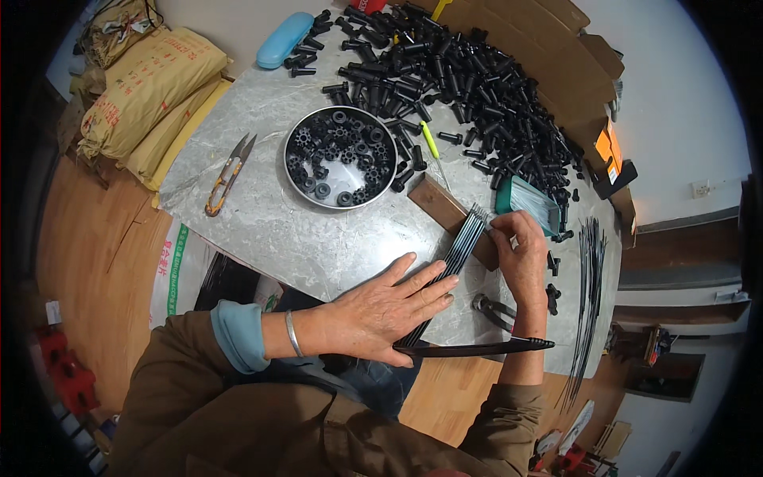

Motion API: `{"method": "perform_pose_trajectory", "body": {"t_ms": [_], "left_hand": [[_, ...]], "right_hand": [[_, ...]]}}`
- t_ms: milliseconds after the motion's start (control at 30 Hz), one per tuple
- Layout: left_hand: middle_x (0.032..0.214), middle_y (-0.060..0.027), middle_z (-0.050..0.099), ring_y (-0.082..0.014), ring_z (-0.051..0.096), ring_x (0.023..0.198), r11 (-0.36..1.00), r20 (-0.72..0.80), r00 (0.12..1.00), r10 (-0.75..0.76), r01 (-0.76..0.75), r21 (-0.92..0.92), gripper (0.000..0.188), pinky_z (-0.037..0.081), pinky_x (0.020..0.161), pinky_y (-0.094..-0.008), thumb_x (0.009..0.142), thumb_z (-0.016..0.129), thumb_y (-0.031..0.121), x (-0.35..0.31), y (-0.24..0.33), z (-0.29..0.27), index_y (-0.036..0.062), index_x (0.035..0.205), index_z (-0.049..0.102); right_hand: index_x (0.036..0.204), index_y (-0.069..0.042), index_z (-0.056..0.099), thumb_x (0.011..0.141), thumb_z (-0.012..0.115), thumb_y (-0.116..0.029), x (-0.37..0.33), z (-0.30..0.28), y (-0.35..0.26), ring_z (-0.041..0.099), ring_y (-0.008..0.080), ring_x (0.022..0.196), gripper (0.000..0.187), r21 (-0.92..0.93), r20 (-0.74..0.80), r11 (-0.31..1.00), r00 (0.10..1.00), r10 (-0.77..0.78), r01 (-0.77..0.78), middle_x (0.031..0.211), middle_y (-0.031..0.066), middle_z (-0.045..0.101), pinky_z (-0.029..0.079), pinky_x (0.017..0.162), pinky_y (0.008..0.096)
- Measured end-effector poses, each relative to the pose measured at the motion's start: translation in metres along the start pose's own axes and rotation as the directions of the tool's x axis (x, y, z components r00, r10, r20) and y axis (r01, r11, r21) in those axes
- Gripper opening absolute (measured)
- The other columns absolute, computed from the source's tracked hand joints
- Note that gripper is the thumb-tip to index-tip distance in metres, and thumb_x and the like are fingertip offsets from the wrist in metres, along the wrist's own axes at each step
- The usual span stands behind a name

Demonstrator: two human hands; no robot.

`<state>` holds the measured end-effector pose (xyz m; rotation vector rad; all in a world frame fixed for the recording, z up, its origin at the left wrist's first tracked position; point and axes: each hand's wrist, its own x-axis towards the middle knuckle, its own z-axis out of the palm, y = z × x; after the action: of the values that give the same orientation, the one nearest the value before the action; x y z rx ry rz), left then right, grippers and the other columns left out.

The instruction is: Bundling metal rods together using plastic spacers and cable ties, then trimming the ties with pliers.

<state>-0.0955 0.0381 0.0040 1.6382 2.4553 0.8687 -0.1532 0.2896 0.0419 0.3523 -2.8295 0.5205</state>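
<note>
My left hand (377, 314) lies flat with its fingers spread across a bundle of thin dark rods (464, 241), pressing them down. The rods' far ends fan slightly over a wooden block (437, 203) on the table. At those tips my right hand (520, 248) is closed in a pinch; whatever sits between its fingertips is too small to make out. A long black strip (477, 349), tapering to a ridged end, extends rightward from under my left hand along the table's near edge. Right beside my right hand stands a green box (504, 195) of thin, pale, needle-like pieces.
A metal bowl (294, 189) holds black ribbed rings. Black plastic tubular parts (445, 71) are heaped at the back against cardboard (517, 32). Scissors (230, 176), a yellow-handled pick (430, 140), a blue case (284, 40) and long dark rods (589, 278) also lie on the table.
</note>
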Motion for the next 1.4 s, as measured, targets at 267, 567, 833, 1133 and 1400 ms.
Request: {"method": "perform_pose_trajectory", "body": {"t_ms": [267, 567, 833, 1133, 1400], "left_hand": [[0.150, -0.0179, 0.025, -0.0338, 0.021, 0.140, 1.000, 0.009, 1.000, -0.001, 0.001, -0.008, 0.089, 0.015, 0.112, -0.0535, 0.074, 0.066, 0.056, 0.001, 0.001, -0.001, -0.0023, 0.136, 0.039], [0.152, -0.0169, 0.022, -0.0338, 0.016, 0.142, 1.000, 0.056, 0.998, -0.026, 0.026, 0.002, 0.091, 0.014, 0.113, -0.0541, 0.074, 0.065, 0.057, 0.002, 0.003, -0.003, -0.0012, 0.138, 0.037], [0.151, -0.0166, 0.025, -0.0347, 0.018, 0.142, 1.000, 0.046, 0.999, -0.017, 0.018, -0.008, 0.090, 0.014, 0.113, -0.0541, 0.074, 0.063, 0.059, 0.005, 0.005, -0.002, -0.0010, 0.137, 0.040], [0.150, -0.0177, 0.026, -0.0354, 0.021, 0.141, 0.999, 0.021, 0.999, -0.026, 0.026, 0.023, 0.086, 0.018, 0.112, -0.0535, 0.074, 0.062, 0.059, 0.006, 0.006, -0.004, -0.0016, 0.132, 0.045], [0.149, -0.0177, 0.028, -0.0353, 0.021, 0.140, 1.000, 0.016, 1.000, -0.023, 0.023, -0.016, 0.086, 0.018, 0.112, -0.0524, 0.072, 0.067, 0.056, 0.004, 0.006, -0.006, -0.0013, 0.133, 0.044]], "right_hand": [[0.087, 0.000, 0.068, 0.080, 0.063, 0.001, -0.007, 0.007, 0.014, 0.062, 0.0145, 0.073, 0.008, 0.297, 0.064, 0.936, 0.982, 0.177, -0.188, 0.079, 0.0063, 0.066, 0.047, 0.070, 0.0257], [0.089, -0.001, 0.068, 0.081, 0.063, -0.003, -0.005, 0.002, -0.001, 0.063, 0.0171, 0.074, 0.010, 0.143, 0.060, 0.973, 0.983, 0.174, -0.181, 0.081, 0.0074, 0.066, 0.047, 0.068, 0.0265], [0.089, -0.003, 0.067, 0.081, 0.062, -0.004, -0.013, 0.010, 0.000, 0.061, 0.0207, 0.073, 0.010, 0.164, -0.056, 0.972, 0.982, 0.181, -0.169, 0.084, 0.0086, 0.063, 0.047, 0.066, 0.0303], [0.086, -0.003, 0.066, 0.076, 0.065, 0.001, 0.000, 0.011, 0.011, 0.061, 0.0208, 0.073, 0.010, 0.149, -0.081, 0.989, 0.997, 0.007, 0.005, 0.080, 0.0080, 0.062, 0.047, 0.065, 0.0298], [0.087, 0.000, 0.066, 0.079, 0.063, 0.003, 0.002, 0.013, 0.017, 0.058, 0.0115, 0.068, 0.010, 0.419, 0.022, 0.894, 0.986, 0.163, -0.157, 0.075, 0.0045, 0.065, 0.046, 0.064, 0.0248]]}}
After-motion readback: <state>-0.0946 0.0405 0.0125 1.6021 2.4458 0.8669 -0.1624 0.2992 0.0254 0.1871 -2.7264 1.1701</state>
